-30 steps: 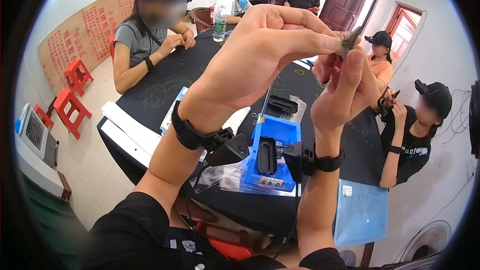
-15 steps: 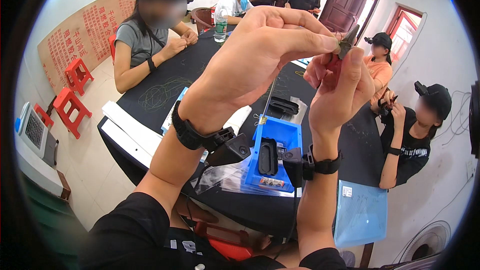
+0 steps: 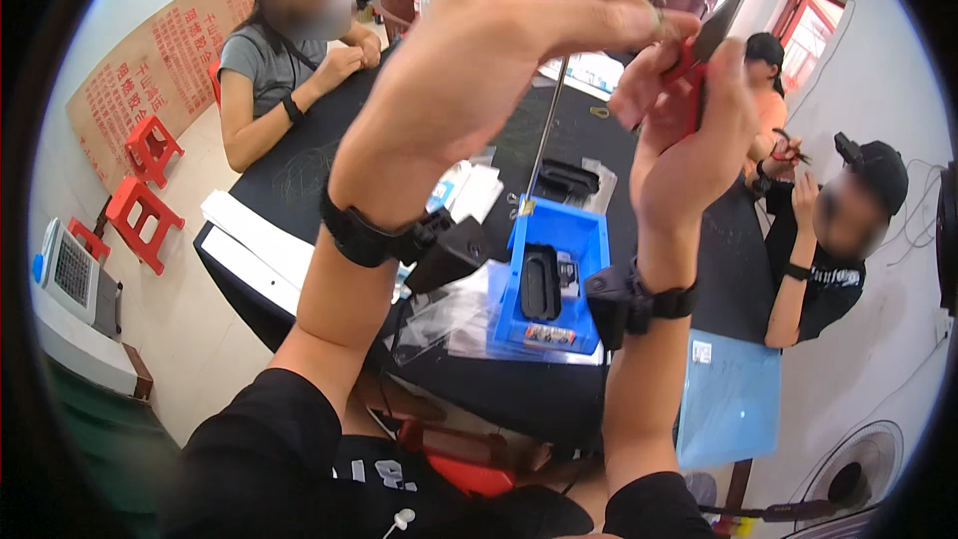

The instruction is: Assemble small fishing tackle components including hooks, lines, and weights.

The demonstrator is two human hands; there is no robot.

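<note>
Both my hands are raised above the black-covered table. My right hand (image 3: 689,165) grips a pair of small scissors (image 3: 713,32) with red handles, its dark blades pointing up and slightly apart. My left hand (image 3: 454,90) is closed in a pinch, thumb against fingers, left of the blades. A thin greenish thread (image 3: 660,24) shows faintly at those fingertips; its length is too fine and blurred to follow. Each wrist wears a black strap with a small camera. Between my forearms stands a blue plastic bin (image 3: 514,269) with a black oblong case (image 3: 540,282) inside.
Clear plastic bags (image 3: 444,314) lie beside the bin, and a blue folder (image 3: 733,404) lies right. White strips (image 3: 254,255) line the left edge. Several people sit around the table; one at right (image 3: 848,230) holds scissors. Red stools (image 3: 142,225) and a fan (image 3: 848,474) stand around.
My hands have risen slightly and the fingertips have moved apart. The scissor blades, earlier close against my left fingertips, now stand clear to their right. The view has shifted a little.
</note>
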